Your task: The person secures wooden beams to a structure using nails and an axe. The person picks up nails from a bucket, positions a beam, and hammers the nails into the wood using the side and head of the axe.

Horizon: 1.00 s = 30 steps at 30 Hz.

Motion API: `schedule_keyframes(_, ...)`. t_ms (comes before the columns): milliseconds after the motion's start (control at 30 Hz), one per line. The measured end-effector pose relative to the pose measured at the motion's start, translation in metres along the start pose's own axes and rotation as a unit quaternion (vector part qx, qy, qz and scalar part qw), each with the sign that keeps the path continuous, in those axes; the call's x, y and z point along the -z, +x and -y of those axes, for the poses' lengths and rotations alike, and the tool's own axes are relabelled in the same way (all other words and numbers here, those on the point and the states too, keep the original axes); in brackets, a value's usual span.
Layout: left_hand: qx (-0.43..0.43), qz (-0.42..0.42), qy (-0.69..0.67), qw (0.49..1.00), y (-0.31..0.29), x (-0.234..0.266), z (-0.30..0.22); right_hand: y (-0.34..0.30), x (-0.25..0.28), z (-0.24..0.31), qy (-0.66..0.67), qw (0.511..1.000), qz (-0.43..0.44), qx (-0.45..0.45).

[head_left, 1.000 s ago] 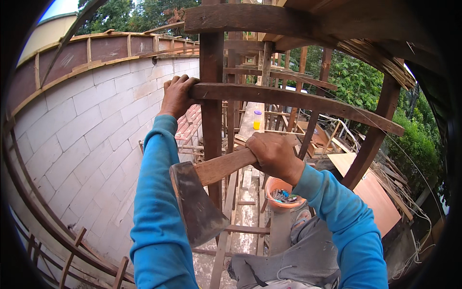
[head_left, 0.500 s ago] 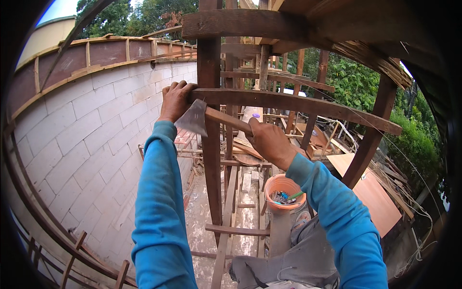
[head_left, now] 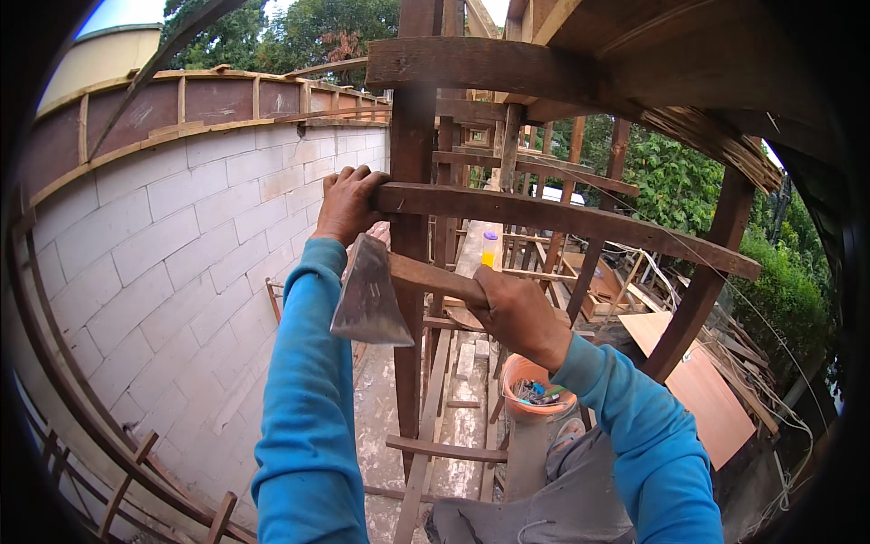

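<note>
My right hand (head_left: 524,315) is closed round the wooden handle of a hatchet (head_left: 373,304). Its broad, worn metal head hangs in front of my left forearm, with the cutting edge facing down. At the left end of a dark wooden crosspiece (head_left: 562,216), my left hand (head_left: 351,205) has its fingers curled over the wood; the palm side is hidden. The crosspiece runs level across a dark upright post (head_left: 412,154) and reaches a slanting post on the right. Between the hatchet and the crosspiece there is a gap.
An orange bucket (head_left: 521,374) holding nails and small tools stands below my right arm. Farther off is a yellow bottle with a purple cap (head_left: 488,249) on a plank. A block wall (head_left: 181,245) rises at left; a plywood sheet (head_left: 693,390) leans at right.
The hatchet has swung down and toward me, away from the crosspiece's end. My left hand keeps its place on the wood. The view has shifted slightly.
</note>
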State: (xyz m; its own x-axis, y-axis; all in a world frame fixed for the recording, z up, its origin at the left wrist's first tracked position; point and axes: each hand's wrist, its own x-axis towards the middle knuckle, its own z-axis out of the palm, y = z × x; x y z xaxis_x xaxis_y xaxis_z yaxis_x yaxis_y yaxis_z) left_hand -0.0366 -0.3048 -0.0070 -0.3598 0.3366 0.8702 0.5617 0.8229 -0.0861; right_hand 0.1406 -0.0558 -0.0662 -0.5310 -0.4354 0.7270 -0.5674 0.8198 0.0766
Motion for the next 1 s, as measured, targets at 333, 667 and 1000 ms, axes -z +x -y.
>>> schedule_keyframes(333,-0.012,-0.004,0.0,1.0,0.0,0.005,-0.002,-0.001,0.002,0.0,0.021,0.998,-0.015,0.05)
schedule_keyframes(667,-0.005,0.001,0.003,1.0,-0.007,0.004,-0.001,-0.002,-0.002,-0.001,0.028,0.991,-0.053,0.118)
schedule_keyframes(1000,-0.008,-0.001,0.01,1.0,0.0,0.001,-0.003,0.002,0.003,0.009,0.044,0.987,-0.075,0.137)
